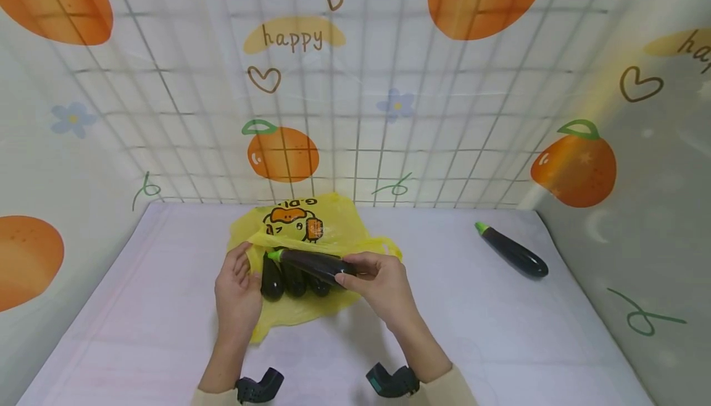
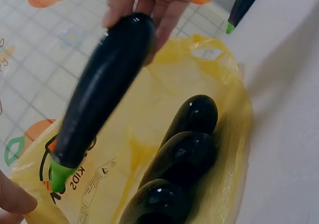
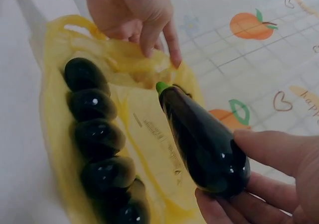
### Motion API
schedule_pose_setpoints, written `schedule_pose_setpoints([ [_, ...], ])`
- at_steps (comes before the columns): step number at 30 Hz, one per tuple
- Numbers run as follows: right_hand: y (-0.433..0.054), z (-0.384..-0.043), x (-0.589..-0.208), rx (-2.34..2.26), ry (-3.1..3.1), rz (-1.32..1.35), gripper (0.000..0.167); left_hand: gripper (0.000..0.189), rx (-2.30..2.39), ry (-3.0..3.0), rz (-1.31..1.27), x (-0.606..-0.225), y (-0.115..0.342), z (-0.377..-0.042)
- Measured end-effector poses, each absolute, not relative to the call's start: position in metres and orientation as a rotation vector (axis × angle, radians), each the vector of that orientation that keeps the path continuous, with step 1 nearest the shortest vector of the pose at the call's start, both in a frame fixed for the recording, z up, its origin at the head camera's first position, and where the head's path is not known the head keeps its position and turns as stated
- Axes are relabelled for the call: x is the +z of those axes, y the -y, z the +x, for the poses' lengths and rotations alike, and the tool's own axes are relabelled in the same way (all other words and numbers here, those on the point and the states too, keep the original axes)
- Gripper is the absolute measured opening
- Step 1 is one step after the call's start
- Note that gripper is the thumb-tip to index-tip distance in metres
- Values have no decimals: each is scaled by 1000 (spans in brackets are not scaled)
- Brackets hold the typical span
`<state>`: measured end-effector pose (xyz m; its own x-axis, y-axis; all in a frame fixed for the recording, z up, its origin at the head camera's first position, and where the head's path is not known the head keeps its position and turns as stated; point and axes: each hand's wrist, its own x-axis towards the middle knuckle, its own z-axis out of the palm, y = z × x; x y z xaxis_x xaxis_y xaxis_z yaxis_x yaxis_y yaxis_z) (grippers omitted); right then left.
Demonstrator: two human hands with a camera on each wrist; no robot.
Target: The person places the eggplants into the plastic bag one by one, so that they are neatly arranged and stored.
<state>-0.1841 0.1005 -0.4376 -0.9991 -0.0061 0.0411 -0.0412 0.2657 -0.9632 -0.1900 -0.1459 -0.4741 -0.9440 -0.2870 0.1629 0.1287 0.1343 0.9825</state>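
Observation:
A yellow plastic bag (image 1: pixel 286 314) with a printed cartoon lies on the table, its mouth spread open. My left hand (image 1: pixel 237 295) pinches the bag's left edge between thumb and fingers. Over the opening, my right hand (image 1: pixel 383 285) grips a dark eggplant (image 1: pixel 311 263) by its rounded end, green stem pointing left. Several more eggplants (image 3: pixel 97 137) lie side by side within the bag, rounded ends showing; the bag and the held eggplant hide part of them. In the left wrist view, the held eggplant (image 2: pixel 104 89) hangs tilted, stem down, above the bag.
Another eggplant (image 1: pixel 513 250) lies alone on the white tabletop (image 1: pixel 472 332) at the right. A patterned sheet over a wire grid (image 1: pixel 361 85) rises behind the table. Further sheeting (image 1: pixel 627 239) borders the right side.

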Motion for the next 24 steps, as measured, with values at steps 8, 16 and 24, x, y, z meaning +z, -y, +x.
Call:
schedule_pose_setpoints([
  [8, -105, -193, -451, 1733, 2514, -70, 33, 56, -1874, 2092, 124, -475, 146, -191],
  [16, -109, -203, -464, 1750, 2443, -172, 32, 57, -1874, 2105, 145, -476, 145, -192],
  [24, -110, -207, -474, 1686, 2412, -273, 33, 58, -1873, 2114, 153, -476, 146, -191],
])
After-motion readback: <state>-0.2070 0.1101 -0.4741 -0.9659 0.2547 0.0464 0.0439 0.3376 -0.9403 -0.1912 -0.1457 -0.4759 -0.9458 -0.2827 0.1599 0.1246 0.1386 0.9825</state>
